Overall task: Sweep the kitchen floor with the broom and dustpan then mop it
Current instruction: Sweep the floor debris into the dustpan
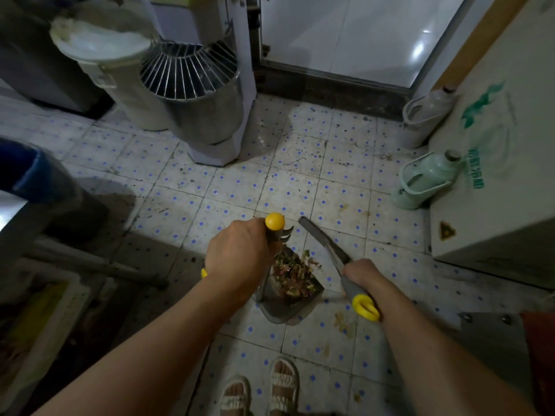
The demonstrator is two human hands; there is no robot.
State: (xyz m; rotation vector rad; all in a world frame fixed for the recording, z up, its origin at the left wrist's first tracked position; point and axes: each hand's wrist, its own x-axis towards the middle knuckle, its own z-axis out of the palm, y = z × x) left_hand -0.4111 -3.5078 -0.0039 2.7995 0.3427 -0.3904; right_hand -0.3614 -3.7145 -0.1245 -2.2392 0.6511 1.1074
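Note:
A grey dustpan stands on the tiled floor in front of my feet, holding a heap of green and reddish food scraps. My left hand grips its upright grey handle just below the yellow cap. My right hand grips the grey broom handle near its yellow loop end. The broom slants away up and left, just right of the pan. Its bristles cannot be made out.
A steel mixer bowl with a wire guard and a white lidded bin stand at the back left. Two thermos jugs lean by a white chest on the right. A blue bin sits left. Stains dot the tiles.

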